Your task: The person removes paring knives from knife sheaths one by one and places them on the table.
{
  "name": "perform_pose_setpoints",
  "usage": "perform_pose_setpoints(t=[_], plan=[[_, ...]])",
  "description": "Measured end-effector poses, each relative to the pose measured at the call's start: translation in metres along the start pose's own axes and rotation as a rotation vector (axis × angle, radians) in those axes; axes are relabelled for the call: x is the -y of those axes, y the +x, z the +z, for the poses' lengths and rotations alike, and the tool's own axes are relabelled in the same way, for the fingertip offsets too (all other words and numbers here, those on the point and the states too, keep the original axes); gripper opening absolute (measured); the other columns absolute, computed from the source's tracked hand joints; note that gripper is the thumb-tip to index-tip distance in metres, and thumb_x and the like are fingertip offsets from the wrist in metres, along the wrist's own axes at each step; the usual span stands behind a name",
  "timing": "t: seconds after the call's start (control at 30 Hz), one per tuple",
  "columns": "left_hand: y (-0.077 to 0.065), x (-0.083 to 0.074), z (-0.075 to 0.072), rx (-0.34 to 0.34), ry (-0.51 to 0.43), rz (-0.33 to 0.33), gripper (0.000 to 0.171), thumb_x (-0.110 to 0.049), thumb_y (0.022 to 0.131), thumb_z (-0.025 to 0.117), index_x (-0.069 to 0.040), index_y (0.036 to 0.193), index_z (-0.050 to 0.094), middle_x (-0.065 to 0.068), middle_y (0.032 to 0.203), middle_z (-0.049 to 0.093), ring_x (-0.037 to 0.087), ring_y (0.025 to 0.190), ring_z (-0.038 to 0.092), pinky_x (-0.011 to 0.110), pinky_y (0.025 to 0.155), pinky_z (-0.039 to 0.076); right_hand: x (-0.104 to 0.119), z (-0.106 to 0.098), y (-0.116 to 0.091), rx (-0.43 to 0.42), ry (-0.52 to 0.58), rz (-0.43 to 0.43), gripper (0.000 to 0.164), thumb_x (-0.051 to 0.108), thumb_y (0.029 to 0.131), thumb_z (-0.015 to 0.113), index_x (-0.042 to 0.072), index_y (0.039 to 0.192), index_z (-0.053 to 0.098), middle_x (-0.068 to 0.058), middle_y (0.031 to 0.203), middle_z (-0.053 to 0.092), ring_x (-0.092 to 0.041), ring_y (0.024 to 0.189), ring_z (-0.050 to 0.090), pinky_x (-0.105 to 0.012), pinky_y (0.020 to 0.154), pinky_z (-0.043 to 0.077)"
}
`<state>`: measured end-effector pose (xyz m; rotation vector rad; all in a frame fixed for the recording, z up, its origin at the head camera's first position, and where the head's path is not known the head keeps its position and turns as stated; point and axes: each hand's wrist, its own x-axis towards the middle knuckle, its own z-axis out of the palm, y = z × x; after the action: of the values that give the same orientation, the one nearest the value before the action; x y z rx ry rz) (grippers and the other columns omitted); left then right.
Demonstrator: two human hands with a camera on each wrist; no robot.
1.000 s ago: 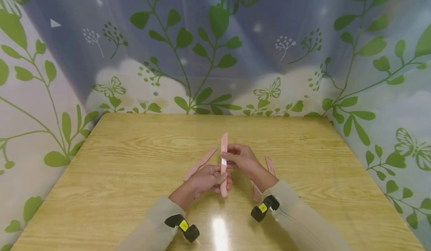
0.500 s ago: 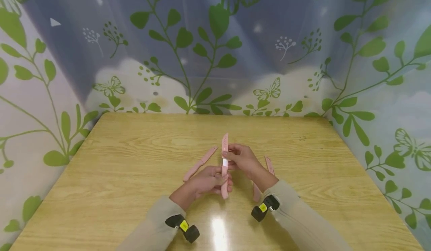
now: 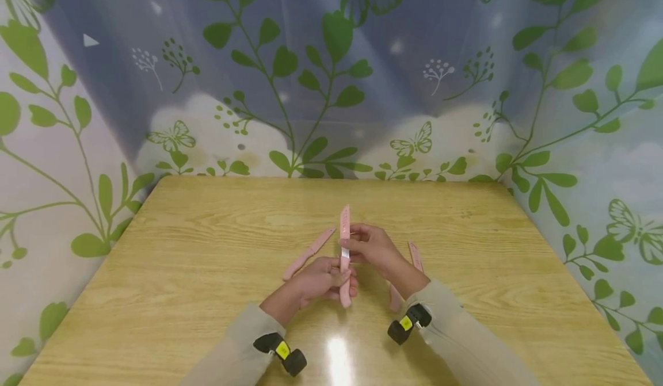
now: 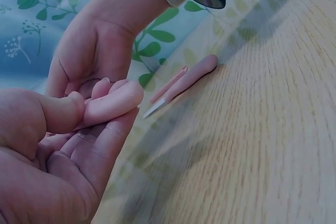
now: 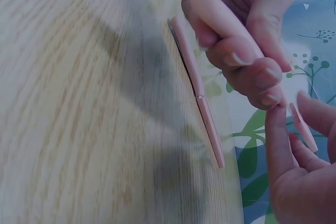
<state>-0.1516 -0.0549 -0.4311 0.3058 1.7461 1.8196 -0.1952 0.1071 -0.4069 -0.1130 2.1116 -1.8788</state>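
Near the table's middle, both hands hold one pink-handled knife (image 3: 345, 285), its far end pointing away from me. My left hand (image 3: 322, 279) grips the handle, thumb on top, as the left wrist view also shows with the rounded handle end (image 4: 118, 102). My right hand (image 3: 375, 248) pinches the pink sheath (image 3: 345, 222), which has small cut-outs and covers the far part of the blade. A short strip of bare blade (image 3: 345, 252) shows between sheath and handle. In the right wrist view the sheath (image 5: 303, 129) is partly hidden by the fingers.
A second pink knife (image 3: 309, 253) in its sheath lies on the wooden table (image 3: 207, 294), beyond my left hand. Under my right forearm lies another pink knife (image 4: 191, 80), some blade bare, with a pink sheath (image 4: 169, 84) beside it. A leaf-patterned cloth (image 3: 311, 87) hangs behind.
The hands and the knife stay nearly in place. The sheath sits slightly nearer the handle, and the bare strip of blade looks a little shorter. The head view has tilted slightly.
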Motion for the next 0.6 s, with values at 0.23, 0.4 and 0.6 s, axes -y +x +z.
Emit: perform_pose_setpoints(t=[0.23,0.4,0.6], plan=[[0.0007,0.0017,-0.0007,0.002,-0.010,-0.005,0.027,-0.007,0.100,0.045,0.014,0.116,0.051,0.008,0.091,0.067,0.021,0.088,0.067,0.039,0.080,0.056,-0.0021,-0.0013,0.0010,0.018,-0.009,-0.013,0.041,0.000,0.087,0.065,-0.006,0.126,0.051,-0.023,0.112,0.059,-0.020,0.085,0.064,-0.041,0.085,0.055],[0.0003,0.0010,0.0000,0.016,-0.018,-0.001,0.027,-0.007,0.101,0.045,0.015,0.117,0.050,0.009,0.094,0.067,0.021,0.089,0.066,0.039,0.081,0.056,-0.0028,-0.0016,0.0010,0.000,-0.030,-0.013,0.039,0.000,0.087,0.065,-0.005,0.124,0.053,-0.019,0.107,0.060,-0.019,0.081,0.064,-0.039,0.081,0.056],[0.0012,0.0017,0.0004,0.030,-0.015,0.004,0.028,-0.007,0.101,0.045,0.015,0.117,0.049,0.007,0.093,0.067,0.020,0.088,0.066,0.038,0.080,0.056,-0.0039,-0.0019,0.0009,-0.015,-0.059,-0.020,0.038,0.002,0.087,0.066,-0.002,0.123,0.055,-0.016,0.102,0.061,-0.018,0.078,0.065,-0.033,0.075,0.058]])
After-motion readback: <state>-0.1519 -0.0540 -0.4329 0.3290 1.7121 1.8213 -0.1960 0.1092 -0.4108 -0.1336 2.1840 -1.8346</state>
